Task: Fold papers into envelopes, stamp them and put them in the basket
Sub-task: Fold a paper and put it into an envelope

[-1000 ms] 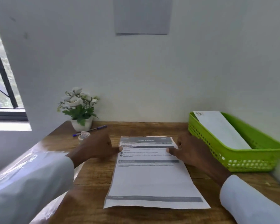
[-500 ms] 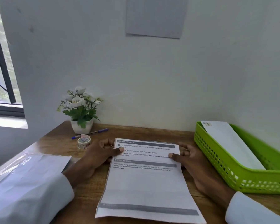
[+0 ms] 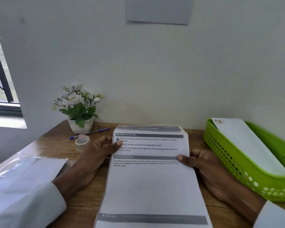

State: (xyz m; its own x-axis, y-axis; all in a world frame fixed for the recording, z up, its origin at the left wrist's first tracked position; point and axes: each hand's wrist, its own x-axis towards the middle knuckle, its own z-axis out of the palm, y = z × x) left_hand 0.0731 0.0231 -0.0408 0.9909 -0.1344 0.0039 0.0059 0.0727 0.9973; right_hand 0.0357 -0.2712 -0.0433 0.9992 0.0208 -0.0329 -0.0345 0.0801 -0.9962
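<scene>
A printed sheet of paper [image 3: 150,180] lies lengthwise on the wooden desk in front of me, its far end lifted off the wood. My left hand [image 3: 99,150] pinches its left edge, thumb on top of the text. My right hand [image 3: 197,162] pinches the right edge the same way. At the right stands a green plastic basket [image 3: 234,163] with a white stamped envelope [image 3: 247,145] lying in it. A roll of stamps or stickers [image 3: 82,142] sits just left of my left hand.
A potted white flower [image 3: 80,109] stands at the back left by the wall, with a blue pen [image 3: 90,133] lying in front of it. Clear plastic and white sheets [image 3: 28,165] cover the desk's left side. A window is at the far left.
Both hands have raised the far end of the sheet and drawn it a little toward me. The view has tilted and moved closer, so the basket sits further right.
</scene>
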